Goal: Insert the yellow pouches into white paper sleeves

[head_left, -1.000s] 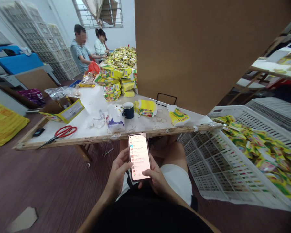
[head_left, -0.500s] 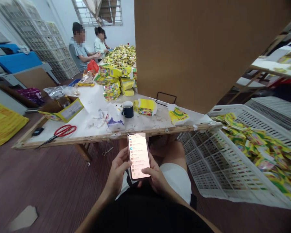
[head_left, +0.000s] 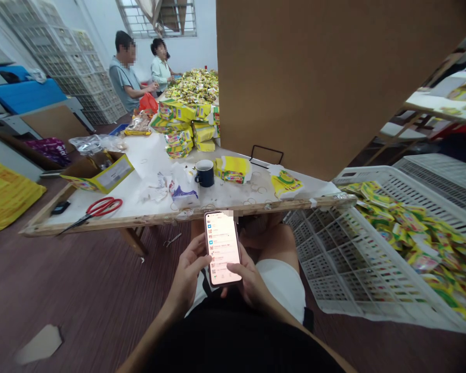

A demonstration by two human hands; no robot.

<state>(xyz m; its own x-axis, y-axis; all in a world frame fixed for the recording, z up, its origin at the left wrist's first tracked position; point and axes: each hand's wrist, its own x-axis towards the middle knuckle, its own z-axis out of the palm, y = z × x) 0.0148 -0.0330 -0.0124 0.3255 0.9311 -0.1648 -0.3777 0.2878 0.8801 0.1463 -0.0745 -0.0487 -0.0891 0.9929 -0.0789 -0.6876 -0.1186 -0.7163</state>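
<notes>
A smartphone (head_left: 222,248) with a lit screen showing a list is held upright over my lap, just below the table's front edge. My left hand (head_left: 189,267) grips its left side, with the thumb at the screen's edge. Around the right side is my right hand (head_left: 249,274), its thumb lying over the lower part of the screen. Most of the fingers are hidden behind the phone. On the table beyond it stand a dark mug (head_left: 205,173), a tissue pack (head_left: 184,191) and a yellow box (head_left: 233,170).
Red-handled scissors (head_left: 101,208) lie at the table's (head_left: 147,215) left, near an open carton (head_left: 101,173). A tall cardboard sheet (head_left: 314,83) rises at the right. A white crate (head_left: 326,259) holds yellow packets. Two people (head_left: 126,77) sit behind a packet heap (head_left: 196,85).
The list on the phone screen has scrolled slightly downward. One person at the back has raised their head. Both my hands keep their hold on the phone.
</notes>
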